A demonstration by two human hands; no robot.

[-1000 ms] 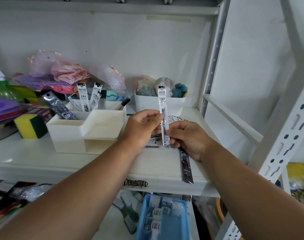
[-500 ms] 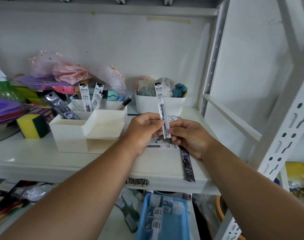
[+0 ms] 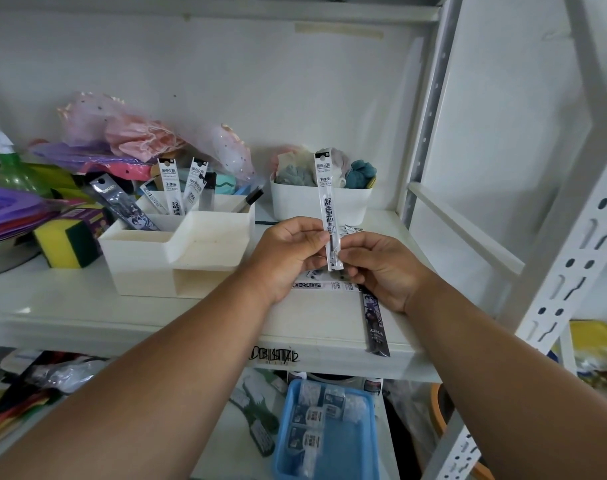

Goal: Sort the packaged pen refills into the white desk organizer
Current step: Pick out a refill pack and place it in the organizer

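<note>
A white packaged pen refill [image 3: 326, 199] stands upright in front of me, pinched near its lower end by my left hand [image 3: 288, 254] and my right hand [image 3: 381, 268] together. The white desk organizer [image 3: 149, 258] sits on the shelf to the left of my hands. Its back compartments hold several refill packs [image 3: 169, 185], and a dark pack [image 3: 122, 206] leans in the left compartment. More refill packs [image 3: 326, 285] lie flat on the shelf under my hands. A dark pack [image 3: 374, 320] lies at the shelf's front edge.
A white bin of cloths [image 3: 321, 199] stands behind my hands. A yellow-green sponge [image 3: 65, 242] and coloured clutter lie to the organizer's left. A slotted shelf upright [image 3: 568, 265] rises at right. A blue tray [image 3: 329, 431] rests on the lower shelf.
The refill pack has slid up slightly and tilted a little between my fingers. Both hands stay close together at the same spot.
</note>
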